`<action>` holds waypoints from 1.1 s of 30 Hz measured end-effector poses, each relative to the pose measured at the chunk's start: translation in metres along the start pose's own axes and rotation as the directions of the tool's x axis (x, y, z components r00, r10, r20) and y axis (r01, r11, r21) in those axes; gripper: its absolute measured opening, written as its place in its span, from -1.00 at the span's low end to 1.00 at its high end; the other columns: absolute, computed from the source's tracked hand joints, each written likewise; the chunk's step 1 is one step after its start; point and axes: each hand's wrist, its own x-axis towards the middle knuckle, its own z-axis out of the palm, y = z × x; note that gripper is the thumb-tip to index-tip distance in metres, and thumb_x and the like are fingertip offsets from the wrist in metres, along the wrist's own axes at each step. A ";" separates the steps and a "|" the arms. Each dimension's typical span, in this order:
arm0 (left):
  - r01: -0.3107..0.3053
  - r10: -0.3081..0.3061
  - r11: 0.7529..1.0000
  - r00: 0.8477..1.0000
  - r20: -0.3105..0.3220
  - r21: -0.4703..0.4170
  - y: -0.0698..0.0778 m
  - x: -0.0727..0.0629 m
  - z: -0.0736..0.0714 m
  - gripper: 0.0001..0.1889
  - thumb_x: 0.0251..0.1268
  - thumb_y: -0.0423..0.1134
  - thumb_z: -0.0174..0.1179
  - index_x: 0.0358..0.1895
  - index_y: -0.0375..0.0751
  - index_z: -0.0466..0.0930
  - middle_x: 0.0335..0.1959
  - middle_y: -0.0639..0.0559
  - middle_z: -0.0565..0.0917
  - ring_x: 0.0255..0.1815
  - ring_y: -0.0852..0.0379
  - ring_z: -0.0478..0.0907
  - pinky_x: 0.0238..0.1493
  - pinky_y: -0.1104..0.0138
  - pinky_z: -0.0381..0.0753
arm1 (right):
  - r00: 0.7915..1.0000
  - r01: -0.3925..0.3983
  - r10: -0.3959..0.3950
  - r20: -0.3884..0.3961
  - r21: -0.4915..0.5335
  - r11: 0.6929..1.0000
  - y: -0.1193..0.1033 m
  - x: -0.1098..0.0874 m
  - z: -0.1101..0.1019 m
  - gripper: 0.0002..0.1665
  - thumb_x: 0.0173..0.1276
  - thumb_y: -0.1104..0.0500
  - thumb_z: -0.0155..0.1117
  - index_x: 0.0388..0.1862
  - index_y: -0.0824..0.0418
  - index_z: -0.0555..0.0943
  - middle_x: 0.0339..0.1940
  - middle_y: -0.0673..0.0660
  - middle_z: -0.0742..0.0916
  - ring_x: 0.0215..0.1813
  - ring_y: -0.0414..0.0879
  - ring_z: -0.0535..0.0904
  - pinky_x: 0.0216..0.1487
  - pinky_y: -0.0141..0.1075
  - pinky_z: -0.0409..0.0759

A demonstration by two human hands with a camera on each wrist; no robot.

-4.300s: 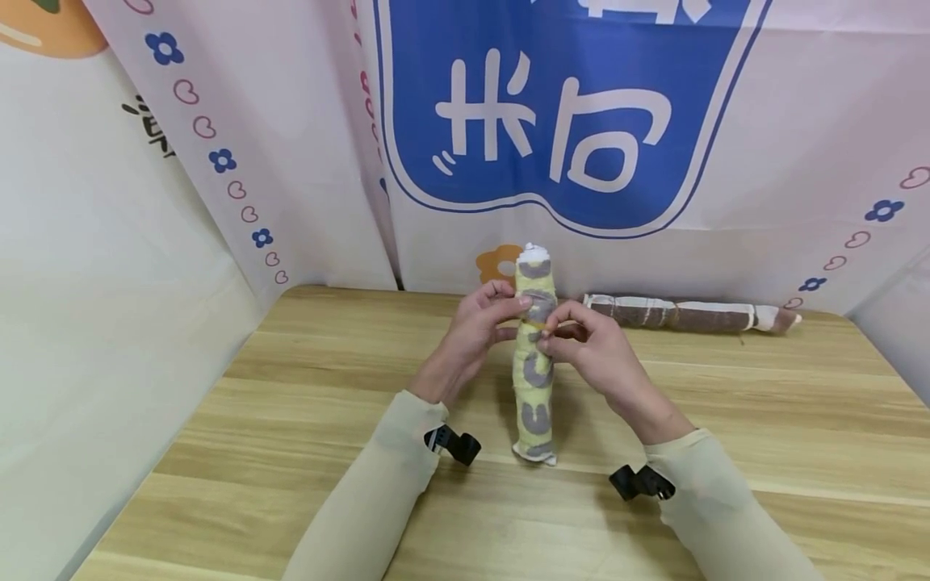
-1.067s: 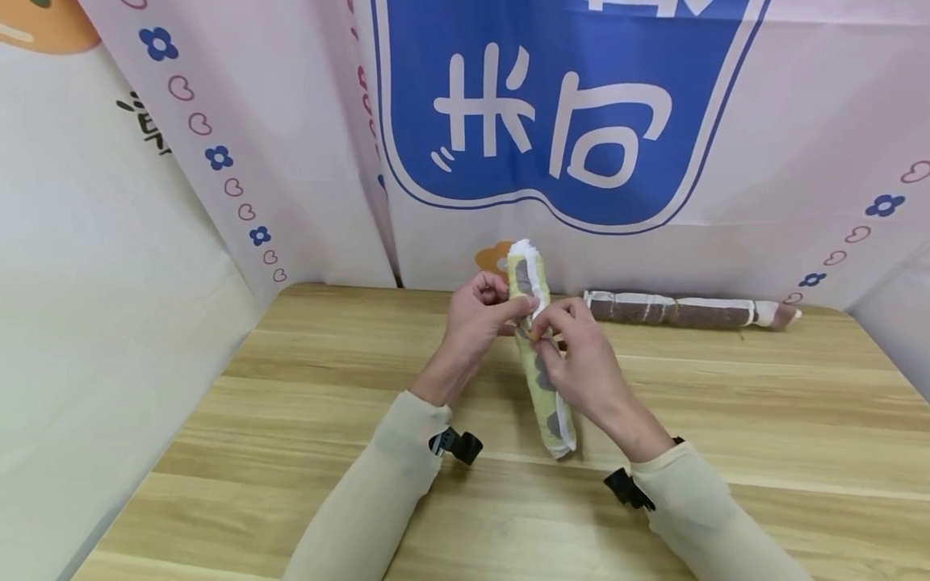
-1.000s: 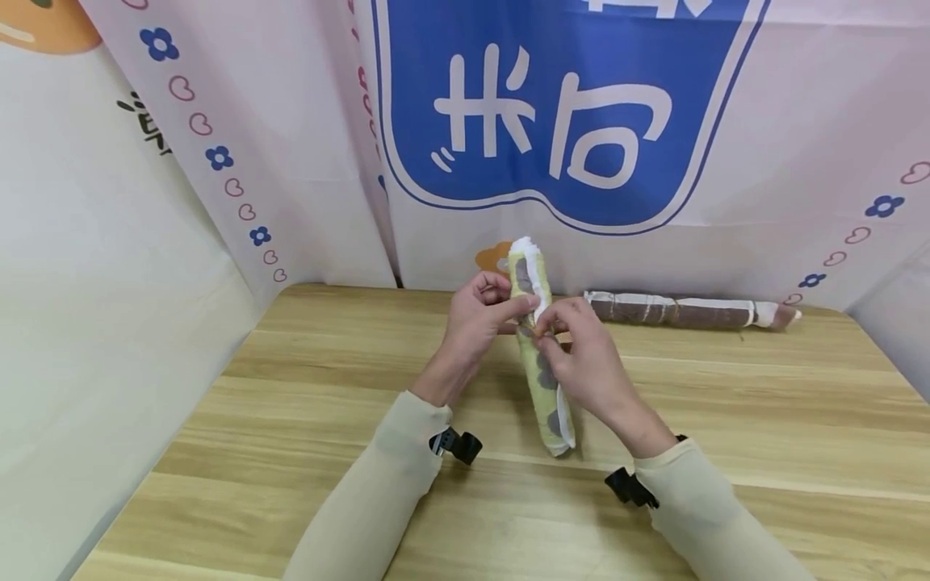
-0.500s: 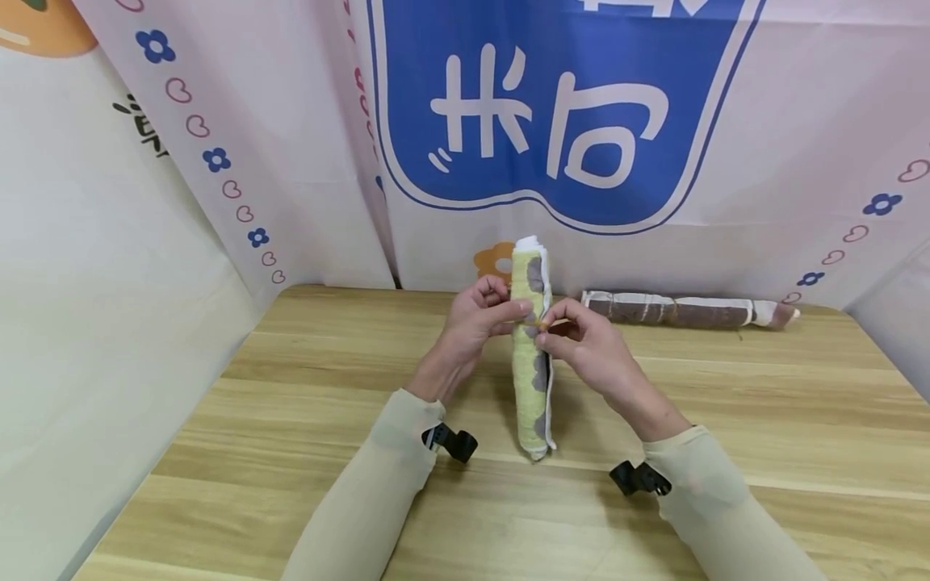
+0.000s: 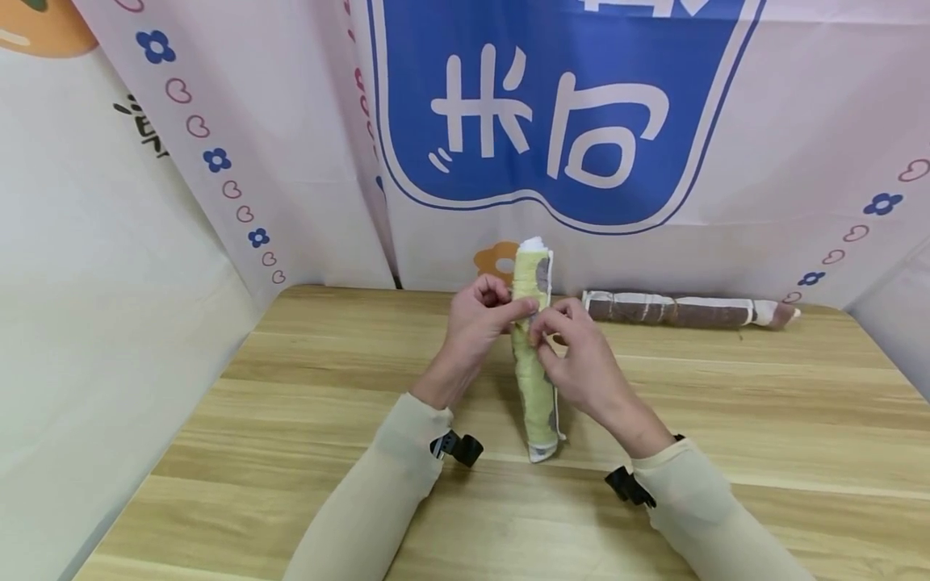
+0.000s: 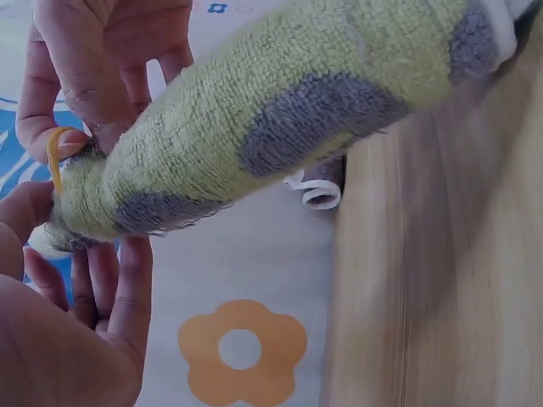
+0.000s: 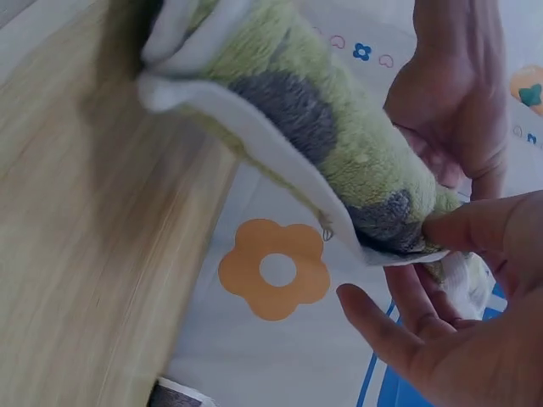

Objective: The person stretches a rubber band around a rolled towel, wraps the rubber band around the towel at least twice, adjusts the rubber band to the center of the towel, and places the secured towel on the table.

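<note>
A rolled towel [image 5: 538, 407], yellow-green with grey spots and a white edge, stands nearly upright over the table in the head view. My left hand [image 5: 471, 327] holds its upper part, thumb across the front. On the other side my right hand [image 5: 584, 355] has thumb and forefinger at the roll just below that thumb. A yellow rubber band [image 6: 56, 161] circles the narrowed part of the towel in the left wrist view, pinched at the right hand's fingertips. In the right wrist view the towel's loose white edge [image 7: 280, 157] runs along the roll.
A brown and white rolled towel [image 5: 668, 311] lies along the back of the wooden table [image 5: 291, 452], to the right. Directly behind the table hangs a printed curtain [image 5: 450, 234] with a blue sign and flowers.
The rolled towel has turned about its length, so its white edge has shifted from the front to the right side. My right hand's fingers have moved off and back onto the roll.
</note>
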 end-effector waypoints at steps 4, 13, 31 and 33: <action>0.034 -0.032 0.999 0.998 0.053 -0.030 -0.002 0.004 -0.003 -0.74 0.28 -0.38 0.48 -0.23 -0.14 0.52 -0.35 0.05 0.61 -0.33 0.18 0.59 -0.35 0.37 0.70 | 0.996 -0.090 0.088 0.026 0.104 0.990 0.002 0.000 -0.007 -0.78 0.37 0.57 0.28 -0.21 0.28 0.58 -0.04 0.23 0.57 0.07 0.16 0.64 0.08 0.10 0.72; 0.113 -0.086 0.990 0.960 0.265 -0.088 -0.012 0.012 -0.017 -0.86 0.43 -0.40 0.28 -0.15 -0.15 0.50 -0.25 0.03 0.67 -0.26 0.15 0.65 -0.25 0.34 0.71 | 0.938 -0.327 0.252 0.239 0.366 0.871 0.016 0.003 -0.021 -0.82 0.43 0.44 0.35 -0.08 0.36 0.54 -0.03 0.21 0.66 0.11 0.11 0.63 0.06 -0.17 0.66; -0.045 0.044 0.999 0.999 -0.032 -0.012 0.002 -0.002 0.002 -0.66 0.18 -0.46 0.48 -0.36 -0.10 0.43 -0.44 0.07 0.50 -0.42 0.21 0.45 -0.46 0.42 0.49 | 0.999 0.041 -0.041 -0.025 0.006 0.999 -0.002 -0.001 0.006 -0.67 0.23 0.63 0.33 -0.34 0.23 0.56 -0.13 0.23 0.52 -0.01 0.14 0.55 0.01 0.13 0.69; -0.031 0.032 0.999 0.999 0.006 -0.026 0.001 0.000 0.001 -0.68 0.22 -0.44 0.48 -0.34 -0.11 0.45 -0.43 0.07 0.52 -0.39 0.21 0.48 -0.42 0.41 0.53 | 1.000 0.016 -0.016 -0.010 0.056 0.998 -0.001 -0.001 0.003 -0.67 0.24 0.64 0.30 -0.32 0.24 0.56 -0.12 0.22 0.51 -0.01 0.11 0.56 0.04 0.10 0.71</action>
